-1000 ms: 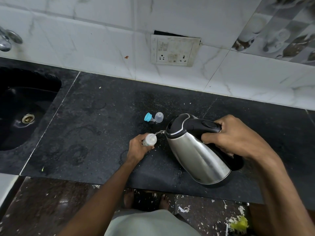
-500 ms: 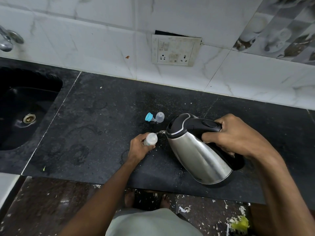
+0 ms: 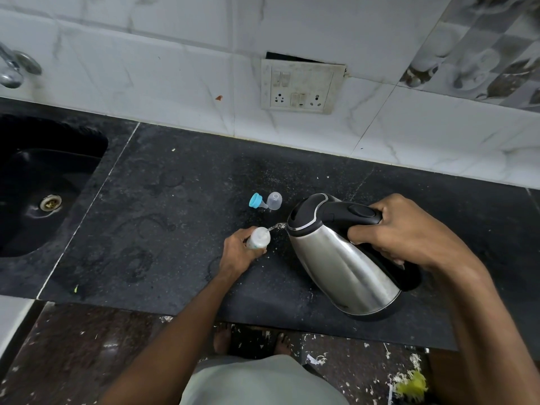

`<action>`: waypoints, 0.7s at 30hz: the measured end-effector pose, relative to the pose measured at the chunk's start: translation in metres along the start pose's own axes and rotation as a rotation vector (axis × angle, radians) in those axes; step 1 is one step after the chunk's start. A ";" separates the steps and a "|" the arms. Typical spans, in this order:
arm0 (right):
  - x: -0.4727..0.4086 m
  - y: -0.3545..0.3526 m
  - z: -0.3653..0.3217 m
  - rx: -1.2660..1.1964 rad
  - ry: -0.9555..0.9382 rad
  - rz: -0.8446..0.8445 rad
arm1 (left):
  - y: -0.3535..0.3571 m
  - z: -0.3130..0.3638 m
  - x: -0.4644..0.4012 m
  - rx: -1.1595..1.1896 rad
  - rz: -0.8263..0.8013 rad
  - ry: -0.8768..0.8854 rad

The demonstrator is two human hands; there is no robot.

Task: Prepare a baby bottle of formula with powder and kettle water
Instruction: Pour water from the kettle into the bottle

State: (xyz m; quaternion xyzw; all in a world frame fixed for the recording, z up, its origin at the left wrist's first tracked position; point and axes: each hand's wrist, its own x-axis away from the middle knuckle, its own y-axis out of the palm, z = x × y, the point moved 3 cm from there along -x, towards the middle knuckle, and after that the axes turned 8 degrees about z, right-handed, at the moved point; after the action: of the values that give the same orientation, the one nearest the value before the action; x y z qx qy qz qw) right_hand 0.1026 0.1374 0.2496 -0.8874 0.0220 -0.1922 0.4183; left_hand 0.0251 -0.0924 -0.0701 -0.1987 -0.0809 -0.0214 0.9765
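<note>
Steel kettle [image 3: 342,264] | right hand [image 3: 406,232] fingers wrapped round handle, tilt gently | left hand [image 3: 238,252] fingers gripping baby bottle [image 3: 258,237], keep mouth under thin stream

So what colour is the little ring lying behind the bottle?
Bright blue: the ring lies on the black counter, clearest in the head view.

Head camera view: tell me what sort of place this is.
Most likely a home kitchen. A dark stone counter runs beside a black sink with a tap, the wall behind is tiled, and a steel kettle is pouring water into a baby bottle.
</note>
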 end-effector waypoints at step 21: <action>-0.007 0.012 0.008 -0.066 0.003 -0.019 | 0.002 -0.009 -0.003 0.012 0.000 0.027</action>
State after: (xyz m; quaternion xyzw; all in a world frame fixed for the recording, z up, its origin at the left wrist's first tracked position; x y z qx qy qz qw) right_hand 0.1004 0.1368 0.2332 -0.9006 0.0207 -0.1966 0.3872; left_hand 0.0239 -0.0942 -0.0799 -0.1928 -0.0680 -0.0238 0.9786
